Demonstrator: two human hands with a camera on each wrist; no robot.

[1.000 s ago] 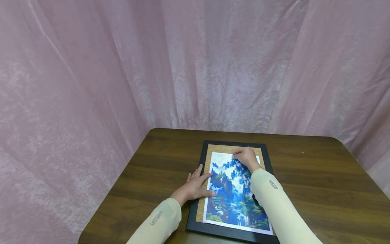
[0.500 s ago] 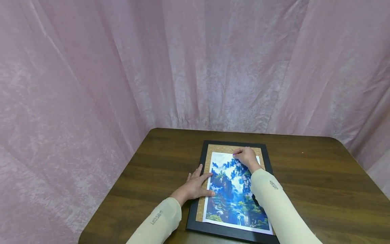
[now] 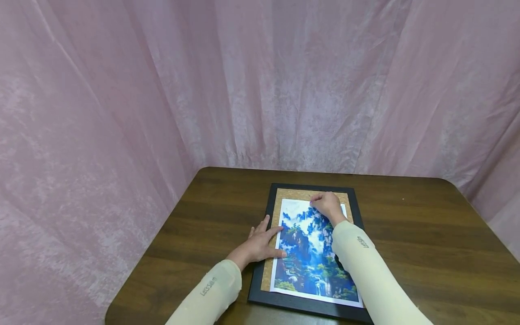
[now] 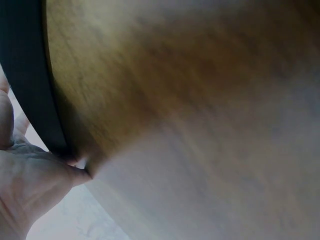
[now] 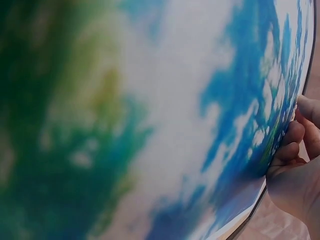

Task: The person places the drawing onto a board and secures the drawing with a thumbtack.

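A printed landscape picture, blue mountains and waterfalls with a white border, lies on a cork board with a black frame. My left hand has its fingers spread over the board's left side, thumb and a fingertip on the picture's left edge; the left wrist view shows the palm beside the black frame. At the picture's top edge, right of its middle, my right hand pinches a small purple pushpin, mostly hidden by the fingertips. In the right wrist view its fingers are curled close over the picture.
The board lies on a brown wooden table with rounded far corners. Pink velvet curtains hang behind the table and at its left. A tiny pale speck lies on the tabletop to the right of the board.
The head view has tilted slightly, so the table and board sit a little higher in it. Both hands keep nearly the same places on the board; the right fingertips have shifted only slightly.
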